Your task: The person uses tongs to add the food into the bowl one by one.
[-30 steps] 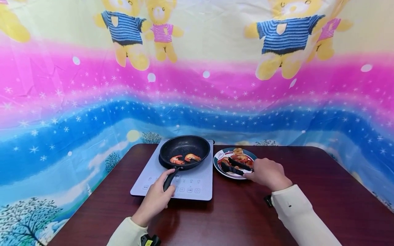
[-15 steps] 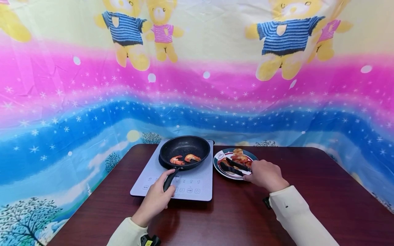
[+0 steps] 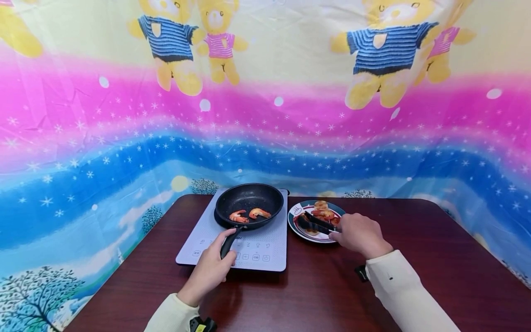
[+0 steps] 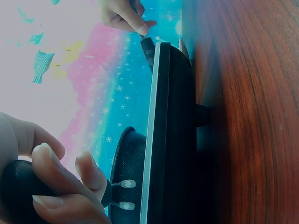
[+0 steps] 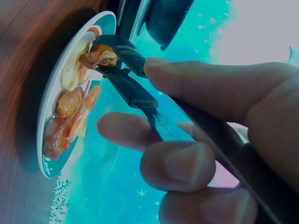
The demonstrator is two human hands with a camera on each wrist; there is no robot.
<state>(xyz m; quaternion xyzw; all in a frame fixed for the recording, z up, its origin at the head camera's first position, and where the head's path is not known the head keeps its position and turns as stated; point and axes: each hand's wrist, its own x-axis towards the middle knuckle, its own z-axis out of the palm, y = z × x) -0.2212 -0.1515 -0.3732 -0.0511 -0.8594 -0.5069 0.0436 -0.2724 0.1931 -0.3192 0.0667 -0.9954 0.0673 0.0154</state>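
My left hand (image 3: 211,265) grips the handle (image 3: 228,243) of a black frying pan (image 3: 249,193), which sits on a white induction cooker (image 3: 271,240). Two orange shrimp lie in the pan, one of them a curled shrimp (image 3: 259,213) on the right. In my right hand (image 3: 361,234) is a pair of black tongs (image 5: 133,91), held between thumb and fingers. The tongs' tips close round a browned chunk of food (image 5: 99,57) at the edge of the plate (image 3: 296,233). More browned pieces (image 5: 70,102) and shrimp (image 3: 323,214) lie on that plate.
The cooker stands on a dark red wooden table (image 3: 315,295), with the plate just to its right. Behind the table hangs a printed cloth (image 3: 265,124) with teddy bears. Touch keys line the cooker's front.
The tongs shifted slightly over the plate, and their tips, spread apart before, have come together on a browned chunk. The left hand and the pan have stayed in place.
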